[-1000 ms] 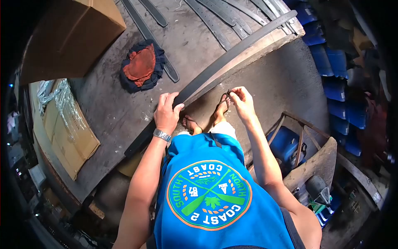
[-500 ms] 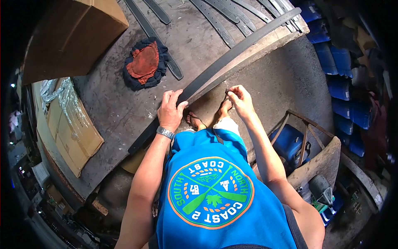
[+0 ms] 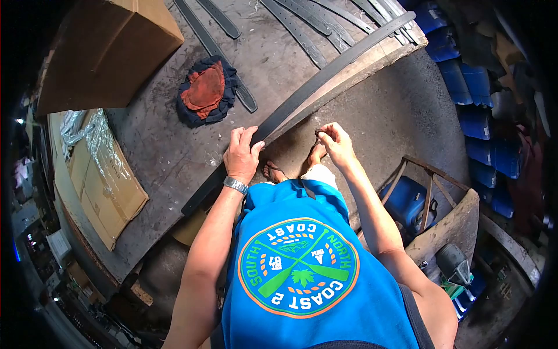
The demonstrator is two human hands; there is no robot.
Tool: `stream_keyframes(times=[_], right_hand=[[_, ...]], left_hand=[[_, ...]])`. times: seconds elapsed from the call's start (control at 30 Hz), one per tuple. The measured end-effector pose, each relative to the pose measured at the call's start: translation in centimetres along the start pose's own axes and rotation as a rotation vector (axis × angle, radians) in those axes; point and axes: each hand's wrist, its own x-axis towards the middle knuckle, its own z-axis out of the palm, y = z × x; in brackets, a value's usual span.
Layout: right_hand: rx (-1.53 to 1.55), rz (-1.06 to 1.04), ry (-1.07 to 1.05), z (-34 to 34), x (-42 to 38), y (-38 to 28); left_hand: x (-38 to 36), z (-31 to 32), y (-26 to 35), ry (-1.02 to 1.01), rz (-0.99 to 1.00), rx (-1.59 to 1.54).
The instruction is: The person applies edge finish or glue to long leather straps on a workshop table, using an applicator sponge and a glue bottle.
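A long dark leather belt strap (image 3: 325, 78) lies along the front edge of the table, running from the lower left to the far right corner. My left hand (image 3: 242, 156), with a watch on its wrist, holds the strap near its middle, thumb on the near side and fingers over the top. My right hand (image 3: 339, 146) is raised off the table edge, apart from the strap. Its thumb and fingertips pinch a small dark scrap (image 3: 318, 132), too small to name. Left of the strap, a bunched dark blue and red cloth (image 3: 204, 90) rests on the table.
Several more belt straps (image 3: 296, 35) lie at the back of the table (image 3: 168, 157). A cardboard box (image 3: 110, 58) stands at the left, above flattened cardboard with plastic wrap (image 3: 110, 180). A stool-like frame (image 3: 444, 221) and a blue container (image 3: 407, 195) are at my right.
Both hands keep nearly the same place and grip. The whole view has shifted slightly; the strap and the small dark scrap are still held.
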Motion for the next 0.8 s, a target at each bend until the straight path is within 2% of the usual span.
stream_keyframes(times=[0.13, 0.27, 0.43, 0.57, 0.8], right_hand=[[-0.043, 0.016, -0.012, -0.1, -0.2, 0.2], [-0.049, -0.009, -0.011, -0.1, -0.6, 1.0], [-0.147, 0.01, 0.046, 0.1, -2.8, -1.1], [-0.094, -0.018, 0.096, -0.4, -4.3, 0.5], [-0.071, -0.015, 0.171, 0.5, -8.8, 0.8]], left_hand=[[0.0, 0.0, -0.1, 0.017, 0.027, 0.014], [1.0, -0.6, -1.1, -0.085, 0.039, -0.069], [2.6, -0.1, -1.4, -0.054, 0.146, -0.045], [3.8, 1.1, -0.9, -0.022, 0.19, -0.044], [4.2, 0.1, -1.0, -0.135, 0.15, -0.057]])
